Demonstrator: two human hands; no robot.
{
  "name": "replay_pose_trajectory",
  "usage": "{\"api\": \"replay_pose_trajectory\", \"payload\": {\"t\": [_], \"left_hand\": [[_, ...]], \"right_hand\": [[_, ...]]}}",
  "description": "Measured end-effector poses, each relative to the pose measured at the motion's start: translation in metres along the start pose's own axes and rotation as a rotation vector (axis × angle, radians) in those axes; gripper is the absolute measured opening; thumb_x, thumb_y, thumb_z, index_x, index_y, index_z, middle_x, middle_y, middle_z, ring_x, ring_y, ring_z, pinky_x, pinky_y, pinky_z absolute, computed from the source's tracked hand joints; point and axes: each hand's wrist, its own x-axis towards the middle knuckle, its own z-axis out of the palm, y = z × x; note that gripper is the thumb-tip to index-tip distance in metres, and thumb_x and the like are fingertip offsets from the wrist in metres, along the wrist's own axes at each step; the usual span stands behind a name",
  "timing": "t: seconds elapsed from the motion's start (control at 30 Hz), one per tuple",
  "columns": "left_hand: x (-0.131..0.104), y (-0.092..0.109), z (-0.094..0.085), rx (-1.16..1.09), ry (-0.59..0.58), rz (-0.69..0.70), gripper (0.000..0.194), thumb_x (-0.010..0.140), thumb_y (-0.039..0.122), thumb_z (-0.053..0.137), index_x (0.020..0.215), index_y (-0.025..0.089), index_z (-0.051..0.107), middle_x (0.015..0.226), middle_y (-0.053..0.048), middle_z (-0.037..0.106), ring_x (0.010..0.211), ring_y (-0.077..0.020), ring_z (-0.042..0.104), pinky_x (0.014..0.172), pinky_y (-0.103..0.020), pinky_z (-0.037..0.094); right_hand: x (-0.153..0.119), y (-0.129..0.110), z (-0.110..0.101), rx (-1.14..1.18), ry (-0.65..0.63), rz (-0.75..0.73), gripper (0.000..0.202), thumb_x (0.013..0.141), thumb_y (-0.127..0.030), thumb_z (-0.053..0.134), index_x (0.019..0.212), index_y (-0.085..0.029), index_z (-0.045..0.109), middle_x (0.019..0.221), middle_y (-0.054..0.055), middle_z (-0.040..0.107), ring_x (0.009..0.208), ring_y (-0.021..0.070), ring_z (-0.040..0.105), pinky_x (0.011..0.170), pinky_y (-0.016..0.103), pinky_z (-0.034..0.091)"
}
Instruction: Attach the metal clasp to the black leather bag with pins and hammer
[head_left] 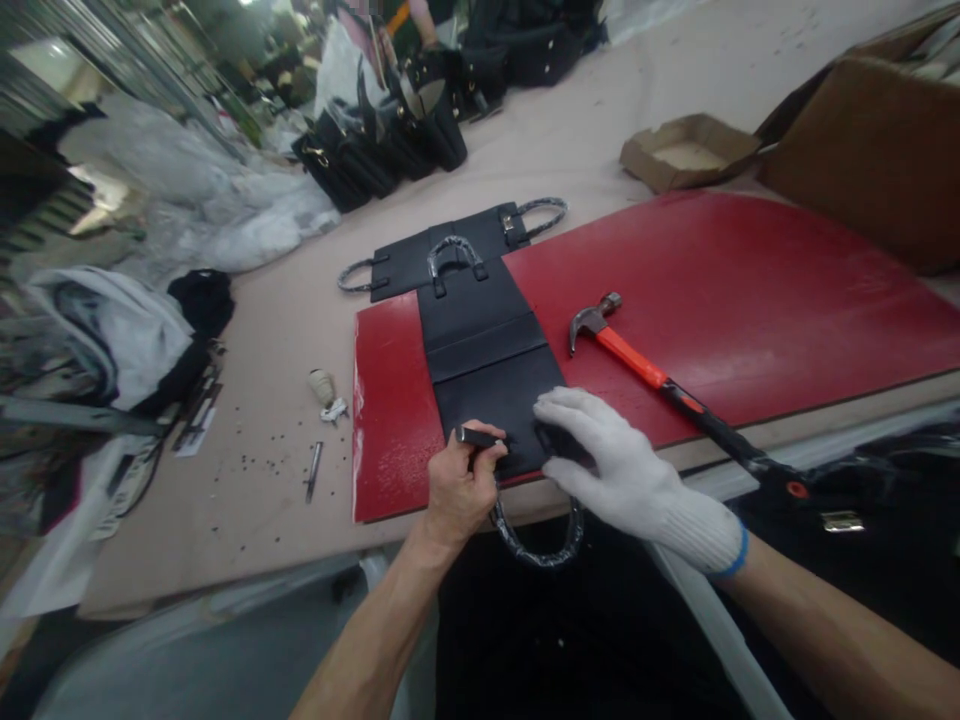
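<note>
A black leather panel [491,355] lies on a red board [397,410], with one wrapped handle [454,245] at its far end and another [541,555] hanging over the near table edge. My bare left hand [461,485] grips a short dark metal tool [478,437] over the panel's near end. My right hand [611,465], in a white glove, rests at the panel's near right corner, thumb and fingers apart around a dark handle tab. A claw hammer [634,357] with an orange and black grip lies to the right.
Another black panel [412,265] with handles lies behind. Black bags [382,145] stand at the back, near a person's arm. Cardboard boxes [686,150] sit back right. Left are a metal rod [313,472], a small pale object [322,388] and scattered dark bits.
</note>
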Motion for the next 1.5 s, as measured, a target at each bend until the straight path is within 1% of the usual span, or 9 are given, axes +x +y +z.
{"api": "replay_pose_trajectory", "payload": {"t": [0.13, 0.2, 0.3, 0.43, 0.6, 0.83, 1.13, 1.37, 1.5], "left_hand": [[0.001, -0.002, 0.002, -0.009, 0.004, 0.026, 0.008, 0.094, 0.018, 0.061, 0.099, 0.021, 0.067, 0.091, -0.003, 0.076, 0.081, -0.0166, 0.075, 0.075, -0.025, 0.059], [0.001, -0.002, 0.004, -0.017, 0.002, 0.036, 0.009, 0.094, 0.018, 0.06, 0.099, 0.022, 0.066, 0.091, -0.004, 0.076, 0.08, -0.0168, 0.075, 0.073, -0.025, 0.058], [0.001, -0.003, 0.005, -0.047, 0.0, 0.059, 0.01, 0.093, 0.018, 0.059, 0.099, 0.021, 0.066, 0.09, -0.004, 0.077, 0.075, -0.0163, 0.074, 0.07, -0.024, 0.058], [0.003, -0.002, 0.004, -0.108, 0.021, 0.02, 0.009, 0.093, 0.016, 0.06, 0.096, 0.02, 0.067, 0.088, -0.003, 0.076, 0.076, -0.0153, 0.074, 0.071, -0.023, 0.057], [0.004, -0.002, 0.003, -0.165, 0.033, -0.037, 0.009, 0.092, 0.016, 0.06, 0.093, 0.02, 0.068, 0.087, -0.002, 0.076, 0.078, -0.0147, 0.074, 0.072, -0.022, 0.058], [0.004, -0.003, 0.003, -0.15, 0.042, -0.053, 0.008, 0.092, 0.017, 0.061, 0.093, 0.019, 0.068, 0.087, -0.002, 0.077, 0.079, -0.0149, 0.074, 0.074, -0.023, 0.058], [-0.002, -0.008, 0.006, -0.066, 0.039, 0.15, 0.01, 0.093, 0.017, 0.06, 0.1, 0.019, 0.067, 0.091, -0.003, 0.078, 0.078, -0.0146, 0.075, 0.073, -0.022, 0.059], [0.003, -0.002, 0.006, -0.114, 0.031, -0.038, 0.008, 0.092, 0.016, 0.06, 0.093, 0.02, 0.066, 0.086, -0.001, 0.076, 0.079, -0.0149, 0.074, 0.075, -0.023, 0.058], [0.002, -0.002, 0.008, -0.088, 0.002, -0.014, 0.009, 0.092, 0.016, 0.058, 0.096, 0.02, 0.065, 0.086, -0.002, 0.075, 0.077, -0.0146, 0.073, 0.074, -0.023, 0.057]], "right_hand": [[-0.007, 0.015, -0.032, -0.3, 0.132, 0.163, 0.041, 0.095, -0.031, 0.057, 0.132, -0.016, 0.062, 0.132, 0.018, 0.065, 0.122, 0.0375, 0.062, 0.104, 0.057, 0.052], [-0.012, 0.023, -0.048, -0.523, 0.088, 0.236, 0.044, 0.095, -0.034, 0.055, 0.132, -0.011, 0.062, 0.13, 0.023, 0.065, 0.115, 0.0432, 0.062, 0.095, 0.061, 0.053], [-0.018, 0.033, -0.063, -0.771, -0.048, 0.344, 0.046, 0.097, -0.035, 0.049, 0.133, -0.009, 0.06, 0.114, 0.025, 0.067, 0.094, 0.0412, 0.065, 0.073, 0.054, 0.054], [-0.017, 0.034, -0.064, -0.909, -0.174, 0.418, 0.044, 0.1, -0.033, 0.042, 0.134, -0.01, 0.058, 0.097, 0.021, 0.064, 0.078, 0.034, 0.062, 0.058, 0.039, 0.042], [-0.012, 0.03, -0.059, -1.01, -0.235, 0.44, 0.041, 0.102, -0.029, 0.037, 0.133, -0.01, 0.056, 0.099, 0.018, 0.061, 0.082, 0.0321, 0.062, 0.057, 0.036, 0.032], [-0.012, 0.03, -0.06, -1.034, -0.262, 0.439, 0.04, 0.105, -0.029, 0.035, 0.134, -0.009, 0.053, 0.099, 0.016, 0.059, 0.084, 0.0319, 0.064, 0.055, 0.035, 0.032], [-0.002, 0.027, -0.066, -0.95, -0.346, 0.488, 0.04, 0.102, -0.022, 0.03, 0.132, -0.007, 0.052, 0.1, 0.019, 0.06, 0.085, 0.0348, 0.068, 0.062, 0.039, 0.048], [0.005, 0.029, -0.071, -0.795, -0.342, 0.565, 0.042, 0.099, -0.022, 0.032, 0.131, -0.008, 0.055, 0.104, 0.024, 0.064, 0.086, 0.0393, 0.069, 0.068, 0.046, 0.052], [0.014, 0.04, -0.079, -0.542, -0.307, 0.706, 0.045, 0.096, -0.024, 0.042, 0.136, -0.009, 0.055, 0.109, 0.024, 0.068, 0.09, 0.036, 0.07, 0.077, 0.045, 0.051]]}}
